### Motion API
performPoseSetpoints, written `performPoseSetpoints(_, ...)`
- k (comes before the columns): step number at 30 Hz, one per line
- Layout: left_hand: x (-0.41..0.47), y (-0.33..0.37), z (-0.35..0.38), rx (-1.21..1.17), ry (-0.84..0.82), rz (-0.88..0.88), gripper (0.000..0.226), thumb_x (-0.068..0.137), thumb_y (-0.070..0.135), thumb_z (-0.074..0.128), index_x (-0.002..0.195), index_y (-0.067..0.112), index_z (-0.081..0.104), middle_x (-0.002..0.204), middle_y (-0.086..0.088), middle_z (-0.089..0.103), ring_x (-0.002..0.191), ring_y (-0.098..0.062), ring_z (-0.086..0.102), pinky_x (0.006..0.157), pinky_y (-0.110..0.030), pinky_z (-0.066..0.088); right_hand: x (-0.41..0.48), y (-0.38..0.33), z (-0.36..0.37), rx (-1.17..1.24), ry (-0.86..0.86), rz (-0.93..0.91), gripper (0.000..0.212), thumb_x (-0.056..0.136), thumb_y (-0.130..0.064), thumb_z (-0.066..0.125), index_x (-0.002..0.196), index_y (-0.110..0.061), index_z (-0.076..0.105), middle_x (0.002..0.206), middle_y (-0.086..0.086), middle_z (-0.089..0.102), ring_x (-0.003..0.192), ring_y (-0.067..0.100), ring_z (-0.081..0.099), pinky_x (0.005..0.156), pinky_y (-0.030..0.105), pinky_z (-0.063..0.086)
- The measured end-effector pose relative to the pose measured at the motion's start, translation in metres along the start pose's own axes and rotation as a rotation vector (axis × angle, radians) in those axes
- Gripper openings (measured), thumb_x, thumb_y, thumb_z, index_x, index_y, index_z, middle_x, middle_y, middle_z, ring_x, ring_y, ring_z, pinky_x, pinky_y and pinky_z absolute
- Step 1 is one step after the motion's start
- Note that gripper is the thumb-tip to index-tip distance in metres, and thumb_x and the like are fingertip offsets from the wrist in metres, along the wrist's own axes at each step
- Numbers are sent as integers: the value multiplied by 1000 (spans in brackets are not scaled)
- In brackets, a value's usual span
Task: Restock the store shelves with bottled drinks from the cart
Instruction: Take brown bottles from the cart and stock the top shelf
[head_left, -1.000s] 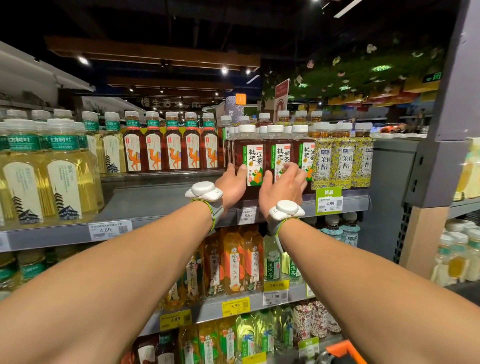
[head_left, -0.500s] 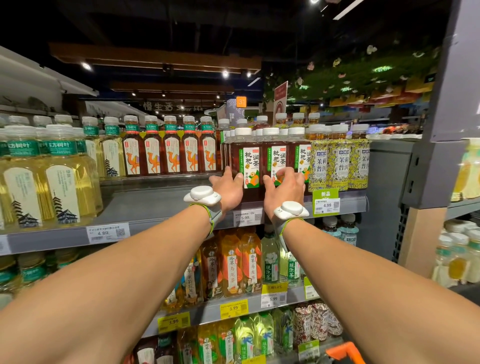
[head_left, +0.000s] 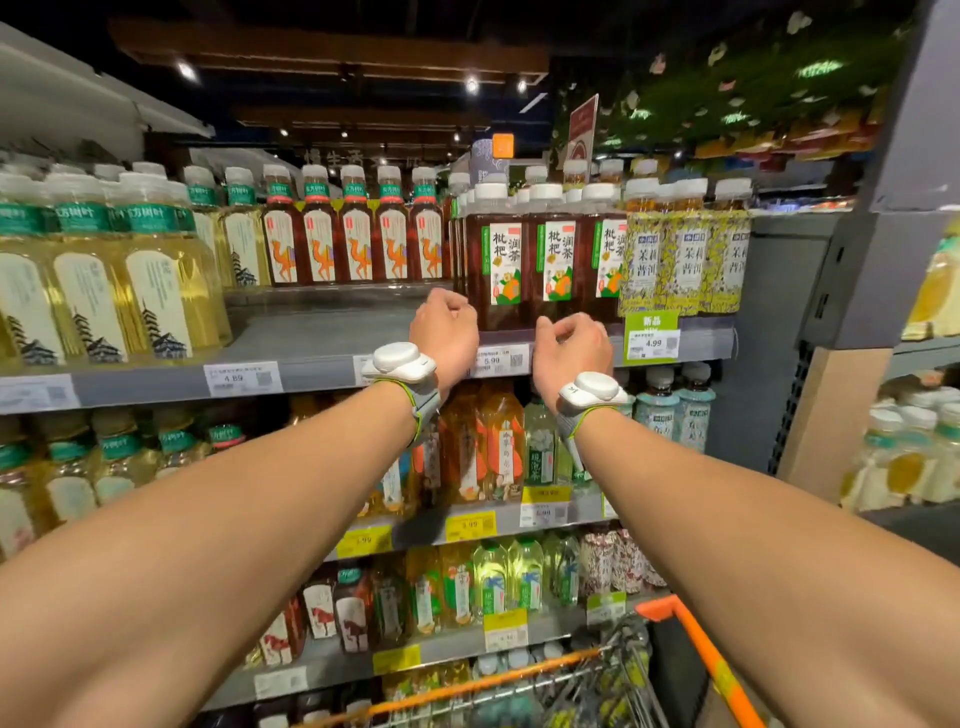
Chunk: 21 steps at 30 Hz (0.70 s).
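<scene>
Three dark brown tea bottles (head_left: 500, 260) with white caps and green-and-white labels stand in a row at the front of the grey top shelf (head_left: 311, 371). My left hand (head_left: 445, 328) hovers just left of the first bottle's base, fingers loosely curled, holding nothing. Below the middle bottle, my right hand (head_left: 570, 347) hangs in front of the shelf edge with its fingers also loosely curled and nothing in them. Neither hand touches a bottle. Both wrists wear white trackers.
Red-brown camel-label bottles (head_left: 358, 244) and pale yellow tea bottles (head_left: 156, 291) fill the shelf to the left, with a bare gap in front of the camel bottles. Yellow floral-label bottles (head_left: 685, 260) stand to the right. Lower shelves hold more drinks. The orange-handled cart (head_left: 701, 649) is at bottom right.
Both hands have let go of the brown tea bottles and pulled back and down from them. The bottles stay upright at the shelf front.
</scene>
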<state>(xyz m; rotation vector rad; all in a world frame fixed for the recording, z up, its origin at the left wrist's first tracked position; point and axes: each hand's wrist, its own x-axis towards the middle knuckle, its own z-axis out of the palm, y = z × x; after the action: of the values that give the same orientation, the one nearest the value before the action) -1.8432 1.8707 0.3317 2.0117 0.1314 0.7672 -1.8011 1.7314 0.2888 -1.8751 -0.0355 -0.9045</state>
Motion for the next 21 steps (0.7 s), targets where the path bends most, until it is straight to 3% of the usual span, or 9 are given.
performPoseSetpoints(3, -32, -25, -2, 27, -42, -32, 19, 99, 23, 47, 110, 18, 61, 106, 0, 67, 103, -23, 62, 79, -32, 43, -35, 8, -7, 38, -36, 25, 27, 97, -37, 61, 81, -16, 58, 93, 2, 58, 83, 21, 52, 69, 28, 26)
performPoseSetpoints(6, -58, -48, 0, 4, -51, -146, 15, 97, 24, 48, 100, 16, 60, 100, -7, 71, 98, -30, 67, 83, -39, 54, -66, 17, -5, 67, -108, 59, 27, 96, -36, 63, 83, -13, 62, 94, 8, 65, 84, 25, 56, 72, 33, 33)
performPoseSetpoints(8, -78, -62, 0, -15, -27, -197, 16, 96, 24, 51, 104, 16, 63, 102, -8, 72, 99, -30, 69, 90, -44, 55, -89, 27, -3, 102, -140, 80, 26, 95, -34, 63, 85, -10, 64, 94, 11, 68, 90, 29, 61, 79, 35, 41)
performPoseSetpoints(11, -118, -103, -3, 34, -45, -293, 20, 97, 21, 50, 109, 11, 63, 106, -11, 71, 102, -32, 67, 92, -41, 53, -144, 52, 8, 81, -263, 139, 24, 95, -32, 63, 83, -11, 62, 92, 11, 68, 91, 30, 62, 77, 36, 43)
performPoseSetpoints(14, -158, -141, -9, 83, -78, -355, 20, 100, 20, 48, 109, 6, 59, 108, -18, 67, 101, -35, 65, 89, -42, 51, -195, 75, 16, 68, -343, 202, 23, 95, -32, 64, 80, -16, 59, 88, 10, 68, 88, 31, 61, 72, 34, 38)
performPoseSetpoints(18, -203, -190, -21, 100, -126, -445, 19, 101, 19, 48, 110, 6, 58, 110, -19, 68, 98, -32, 63, 87, -41, 50, -261, 101, 35, 30, -394, 288, 26, 91, -34, 66, 81, -10, 64, 78, 6, 65, 85, 30, 62, 75, 39, 47)
performPoseSetpoints(21, -225, -231, -34, 124, -189, -504, 10, 103, 17, 47, 100, 13, 56, 117, -20, 66, 99, -31, 60, 92, -39, 49, -311, 120, 51, -12, -428, 340, 28, 89, -34, 66, 78, -9, 60, 67, -2, 50, 70, 22, 50, 60, 31, 30)
